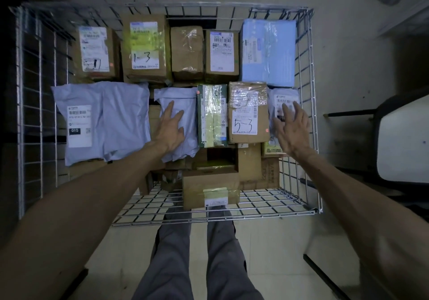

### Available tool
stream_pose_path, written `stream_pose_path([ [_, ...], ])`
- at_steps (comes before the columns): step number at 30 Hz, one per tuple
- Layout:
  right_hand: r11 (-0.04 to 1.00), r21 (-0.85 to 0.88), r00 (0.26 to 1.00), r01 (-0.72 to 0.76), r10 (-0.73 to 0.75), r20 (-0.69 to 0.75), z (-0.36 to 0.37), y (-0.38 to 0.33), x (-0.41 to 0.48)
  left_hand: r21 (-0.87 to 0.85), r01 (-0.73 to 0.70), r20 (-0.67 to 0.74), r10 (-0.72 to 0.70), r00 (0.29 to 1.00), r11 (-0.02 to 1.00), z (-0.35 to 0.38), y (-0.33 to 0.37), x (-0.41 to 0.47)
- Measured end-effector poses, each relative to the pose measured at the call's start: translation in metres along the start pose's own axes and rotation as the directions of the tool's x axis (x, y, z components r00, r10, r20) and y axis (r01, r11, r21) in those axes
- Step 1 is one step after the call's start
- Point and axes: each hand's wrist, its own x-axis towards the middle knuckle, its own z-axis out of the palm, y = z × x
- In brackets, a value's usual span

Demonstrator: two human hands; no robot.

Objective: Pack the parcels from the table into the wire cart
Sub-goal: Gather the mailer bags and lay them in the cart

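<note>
While wedged edge to edge in the cart point(232, 5), pressed rather than gripped: left hand point(170, 127) flat, fingers straight, on the grey mailer point(183, 100), probably settling it beside the green box point(212, 114). Right hand point(293, 125) spread open over the white pouch point(284, 96) by the right wall, holding nothing; whether touching, unclear through blur.

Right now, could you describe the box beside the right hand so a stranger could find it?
Look into the wire cart, at the nearer top row of parcels. The brown box lies just left of the right hand, between a green box and a small white bag. Only its label bears a handwritten 5-3.
</note>
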Motion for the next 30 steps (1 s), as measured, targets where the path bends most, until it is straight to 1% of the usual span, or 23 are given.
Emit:
stream_pose_path([
  [2, 0.998, 0.055, 0.999, -0.040, 0.039, 0.016, -0.015, -0.011, -0.013, -0.009, 0.019, 0.028, -0.019, 0.999, 1.000, -0.013, 0.006, -0.013],
  [4, 0.993, 0.082, 0.995, -0.083, 0.077, 0.069, -0.030, -0.028, -0.026, -0.047, 0.066, 0.055, -0.064, 0.996, 0.997, -0.027, 0.013, -0.028],
  [7, 0.991, 0.095, 0.990, -0.097, 0.087, 0.107, -0.049, -0.055, -0.044, -0.084, 0.085, 0.111, -0.075, 0.991, 0.993, -0.052, 0.026, -0.048],
  [10, 0.988, 0.122, 0.992, -0.096, 0.084, 0.098, -0.069, -0.084, -0.061, -0.079, 0.062, 0.108, -0.054, 0.993, 0.995, -0.085, 0.038, -0.061],
  [14, 0.986, 0.154, 0.997, -0.071, 0.066, 0.034, -0.100, -0.126, -0.077, -0.048, 0.007, 0.072, -0.004, 0.997, 0.999, -0.137, 0.045, -0.075],
  [18, 0.984, 0.178, 0.999, -0.034, 0.032, 0.017, -0.136, -0.172, -0.084, -0.020, -0.031, 0.003, 0.031, 1.000, 0.999, -0.191, 0.051, -0.095],
  [21, 0.987, 0.147, 0.998, 0.058, -0.057, -0.010, -0.163, -0.205, -0.081, -0.031, -0.030, -0.027, 0.029, 0.999, 0.999, -0.227, 0.053, -0.108],
  [24, 0.986, 0.077, 0.989, 0.146, -0.145, -0.016, -0.187, -0.233, -0.077, -0.041, -0.023, -0.094, 0.019, 0.995, 0.999, -0.259, 0.058, -0.121],
  [26, 0.973, 0.065, 0.974, 0.223, -0.221, -0.042, -0.202, -0.251, -0.071, -0.022, -0.012, -0.190, 0.007, 0.982, 1.000, -0.281, 0.065, -0.133],
  [28, 0.958, 0.075, 0.960, 0.276, -0.271, -0.069, -0.219, -0.268, -0.066, -0.032, 0.026, -0.286, -0.034, 0.958, 0.999, -0.301, 0.071, -0.147],
  [30, 0.943, 0.054, 0.943, 0.327, -0.322, -0.085, -0.235, -0.288, -0.064, -0.058, 0.069, -0.338, -0.085, 0.937, 0.996, -0.317, 0.069, -0.163],
])
